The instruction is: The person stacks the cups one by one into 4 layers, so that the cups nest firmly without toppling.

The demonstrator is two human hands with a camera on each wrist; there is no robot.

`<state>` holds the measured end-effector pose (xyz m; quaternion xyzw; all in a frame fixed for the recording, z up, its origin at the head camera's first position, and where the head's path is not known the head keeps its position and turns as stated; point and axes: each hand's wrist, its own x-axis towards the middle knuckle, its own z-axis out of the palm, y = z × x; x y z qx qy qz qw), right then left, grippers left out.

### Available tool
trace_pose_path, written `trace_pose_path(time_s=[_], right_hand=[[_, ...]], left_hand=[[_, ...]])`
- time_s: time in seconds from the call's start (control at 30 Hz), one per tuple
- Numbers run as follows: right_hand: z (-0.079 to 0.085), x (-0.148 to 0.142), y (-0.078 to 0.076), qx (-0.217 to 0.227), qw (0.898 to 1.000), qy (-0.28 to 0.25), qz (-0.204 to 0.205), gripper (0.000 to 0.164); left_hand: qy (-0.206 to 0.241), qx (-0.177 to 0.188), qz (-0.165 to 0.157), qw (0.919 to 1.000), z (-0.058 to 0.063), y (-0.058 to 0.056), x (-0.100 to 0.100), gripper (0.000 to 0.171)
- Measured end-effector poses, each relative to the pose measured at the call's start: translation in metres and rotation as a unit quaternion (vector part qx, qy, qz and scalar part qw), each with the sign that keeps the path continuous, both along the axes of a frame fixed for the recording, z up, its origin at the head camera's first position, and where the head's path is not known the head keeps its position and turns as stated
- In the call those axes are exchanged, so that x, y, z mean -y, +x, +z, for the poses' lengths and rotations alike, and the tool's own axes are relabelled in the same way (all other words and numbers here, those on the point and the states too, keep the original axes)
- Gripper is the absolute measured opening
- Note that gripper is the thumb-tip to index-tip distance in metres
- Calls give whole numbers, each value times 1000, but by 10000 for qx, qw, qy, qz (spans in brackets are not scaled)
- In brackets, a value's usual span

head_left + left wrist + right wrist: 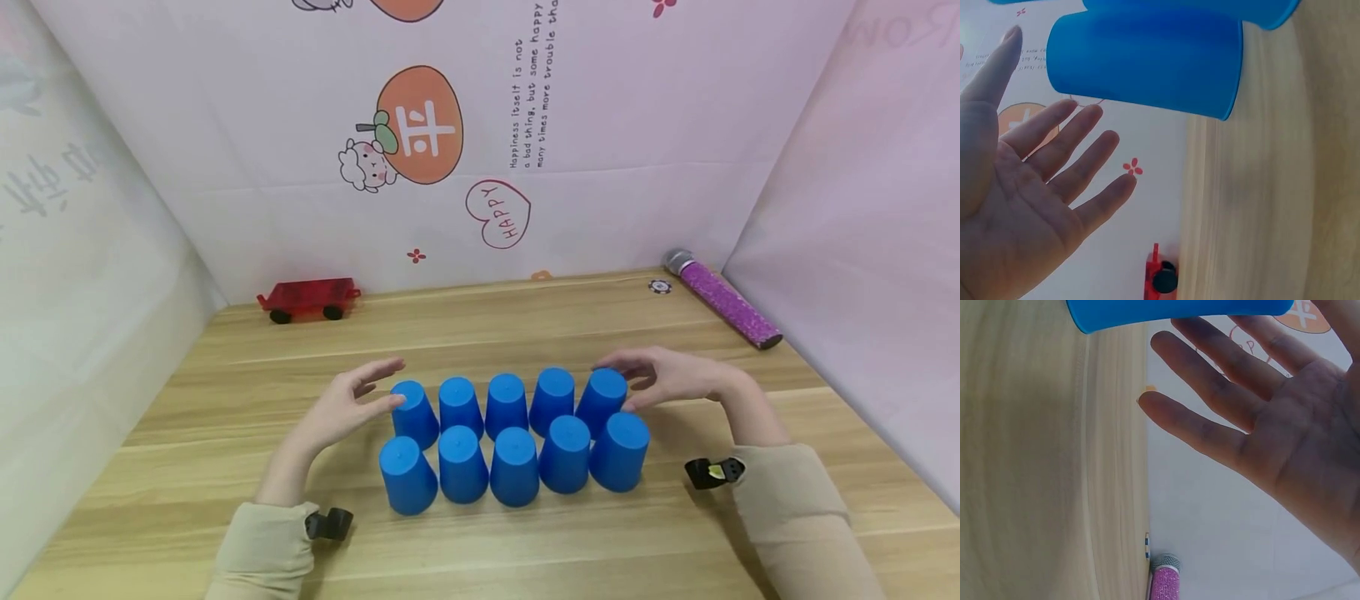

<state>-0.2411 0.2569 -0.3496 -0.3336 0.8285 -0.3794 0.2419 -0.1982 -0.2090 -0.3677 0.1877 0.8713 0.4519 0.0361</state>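
Observation:
Several blue plastic cups stand upside down in two rows on the wooden table. At the left end of the back row is one blue cup [415, 417], with my left hand [348, 410] beside it. The left wrist view shows that hand's fingers [1085, 162] spread and nearly straight, next to a blue cup [1147, 62]. My right hand [667, 375] is at the back row's right-end cup [602, 400], its thumb and fingers apart around that side. Extended fingers [1210, 384] show close to a blue cup [1179, 309] in the right wrist view; contact cannot be told.
A red toy wagon [310, 298] with black wheels stands at the back left. Near the back right lie a purple glittery microphone [723, 296] and a small round chip [660, 287]. White printed cloth walls [600, 217] enclose the table [465, 558] at the back and sides.

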Motion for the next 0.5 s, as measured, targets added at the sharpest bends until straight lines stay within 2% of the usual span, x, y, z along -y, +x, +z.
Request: trace_pose_path(time_s=[0.17, 0.5], right_hand=[[-1, 2, -2, -80, 9999, 27, 69, 50], [-2, 5, -2, -114, 9996, -84, 242, 46]], left_hand=[[-156, 17, -182, 9997, -2, 0, -3, 60], [-65, 133, -458, 9988, -8, -2, -7, 57]])
